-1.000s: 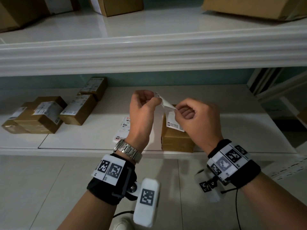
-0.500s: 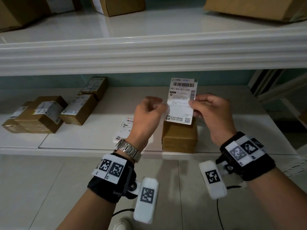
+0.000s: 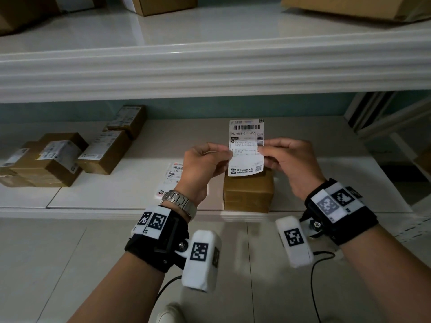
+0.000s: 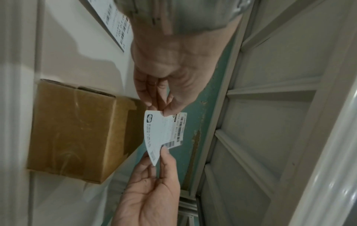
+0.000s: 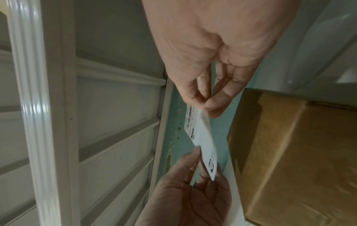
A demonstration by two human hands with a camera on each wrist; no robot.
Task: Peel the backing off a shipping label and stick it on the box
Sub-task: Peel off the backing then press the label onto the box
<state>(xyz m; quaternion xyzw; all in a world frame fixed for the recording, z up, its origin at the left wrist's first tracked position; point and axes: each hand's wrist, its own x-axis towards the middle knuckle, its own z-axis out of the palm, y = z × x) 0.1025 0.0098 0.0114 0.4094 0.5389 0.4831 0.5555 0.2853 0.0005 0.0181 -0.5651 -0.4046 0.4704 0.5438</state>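
Note:
A white shipping label [image 3: 246,148] with barcodes is held upright, printed side toward me, above a small brown cardboard box [image 3: 248,194] at the front edge of the lower shelf. My left hand [image 3: 228,153] pinches the label's left edge and my right hand [image 3: 263,149] pinches its right edge. In the left wrist view the label [image 4: 164,133] hangs between the left hand [image 4: 160,110] and right hand [image 4: 160,150], beside the box [image 4: 77,130]. The right wrist view shows the label [image 5: 201,137] slightly curved beside the box [image 5: 299,152]. I cannot tell whether backing is on it.
Another label sheet [image 3: 171,176] lies flat on the shelf left of the box. Several labelled brown boxes [image 3: 46,159] stand at the shelf's left and back left [image 3: 127,120]. A thick white upper shelf edge [image 3: 210,66] overhangs, with more boxes [image 3: 163,3] on top.
A second ago the label was bent between my hands low over the box. It is now flat and upright, raised higher, with my right hand on its right edge.

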